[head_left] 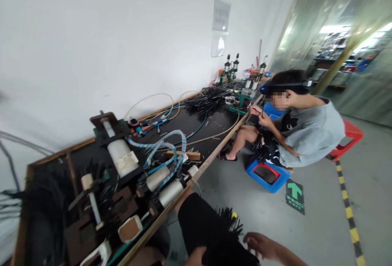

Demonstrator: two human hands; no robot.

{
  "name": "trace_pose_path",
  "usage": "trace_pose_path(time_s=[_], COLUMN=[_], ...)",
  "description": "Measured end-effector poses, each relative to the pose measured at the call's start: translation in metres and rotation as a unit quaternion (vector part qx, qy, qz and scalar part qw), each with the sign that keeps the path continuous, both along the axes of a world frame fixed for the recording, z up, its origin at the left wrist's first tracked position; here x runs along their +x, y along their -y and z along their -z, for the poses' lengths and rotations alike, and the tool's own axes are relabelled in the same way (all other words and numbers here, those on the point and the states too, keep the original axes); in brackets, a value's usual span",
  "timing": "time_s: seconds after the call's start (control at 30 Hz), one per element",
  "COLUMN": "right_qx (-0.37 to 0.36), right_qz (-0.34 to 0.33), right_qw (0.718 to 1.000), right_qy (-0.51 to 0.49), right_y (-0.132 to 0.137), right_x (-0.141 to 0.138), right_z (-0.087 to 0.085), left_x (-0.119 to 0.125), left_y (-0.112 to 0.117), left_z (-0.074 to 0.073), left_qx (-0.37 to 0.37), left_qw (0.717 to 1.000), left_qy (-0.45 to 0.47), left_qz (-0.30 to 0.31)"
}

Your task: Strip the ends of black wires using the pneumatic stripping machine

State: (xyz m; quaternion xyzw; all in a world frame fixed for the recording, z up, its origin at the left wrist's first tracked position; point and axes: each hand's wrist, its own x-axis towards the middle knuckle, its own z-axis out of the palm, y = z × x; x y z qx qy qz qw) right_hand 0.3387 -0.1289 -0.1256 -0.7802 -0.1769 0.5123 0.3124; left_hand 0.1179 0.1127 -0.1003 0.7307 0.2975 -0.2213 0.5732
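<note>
Across my black-clad lap at the bottom of the head view lies a bundle of thin black strips (228, 222), its ends fanned out toward the bench. My right hand (262, 246) hovers just right of the bundle, its fingers apart and slightly curled, with nothing visible in them. At the lower edge of the picture, my left hand (196, 256) rests against the dark material on my lap. Its fingers are hidden, so its grip does not show. A small yellow thing (234, 214) shows beside the strip ends.
A wooden-edged bench (214, 160) holds pneumatic cylinders (171, 192), a larger press (119, 156), blue hoses (183, 139) and a heap of black strips (211, 98). A co-worker (315, 131) sits beyond on a blue stool (269, 182). A red stool (349, 137) stands behind.
</note>
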Motion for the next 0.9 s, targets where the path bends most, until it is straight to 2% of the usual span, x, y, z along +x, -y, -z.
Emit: trace_pose_path(time_s=[0.07, 0.17, 0.33, 0.4, 0.47, 0.57, 0.67, 0.73, 0.8, 0.9], right_qx=[0.066, 0.158, 0.236, 0.276, 0.300, 0.389, 0.451, 0.475, 0.509, 0.534], right_qz=[-0.029, -0.073, -0.063, -0.053, -0.049, -0.183, -0.247, -0.261, -0.269, -0.296], right_qw=[0.996, 0.976, 0.963, 0.952, 0.943, 0.897, 0.853, 0.837, 0.815, 0.791], right_qy=[0.055, 0.132, 0.114, 0.120, 0.132, 0.105, 0.086, 0.076, 0.071, 0.038], right_y=[0.002, -0.010, -0.053, -0.073, -0.093, -0.124, -0.152, -0.170, -0.185, -0.199], right_x=[-0.020, -0.040, -0.065, -0.081, -0.099, -0.123, -0.141, -0.152, -0.161, -0.174], right_z=[-0.004, -0.017, -0.053, -0.076, -0.102, -0.147, -0.188, -0.211, -0.228, -0.235], left_x=[-0.008, -0.020, -0.051, -0.062, -0.071, -0.079, -0.085, -0.089, -0.093, -0.098], left_y=[0.002, 0.003, 0.005, 0.011, 0.020, 0.030, 0.035, 0.038, 0.041, 0.045], left_z=[-0.009, -0.031, -0.087, -0.112, -0.137, -0.171, -0.200, -0.212, -0.216, -0.210], left_qx=[-0.031, -0.074, -0.147, -0.160, -0.164, -0.106, -0.037, 0.021, 0.041, -0.026], left_qw=[0.998, 0.986, 0.954, 0.943, 0.924, 0.906, 0.884, 0.852, 0.810, 0.760], left_qy=[0.029, 0.076, 0.148, 0.183, 0.270, 0.317, 0.332, 0.343, 0.351, 0.340], left_qz=[-0.052, -0.126, -0.214, -0.229, -0.215, -0.260, -0.328, -0.395, -0.467, -0.554])
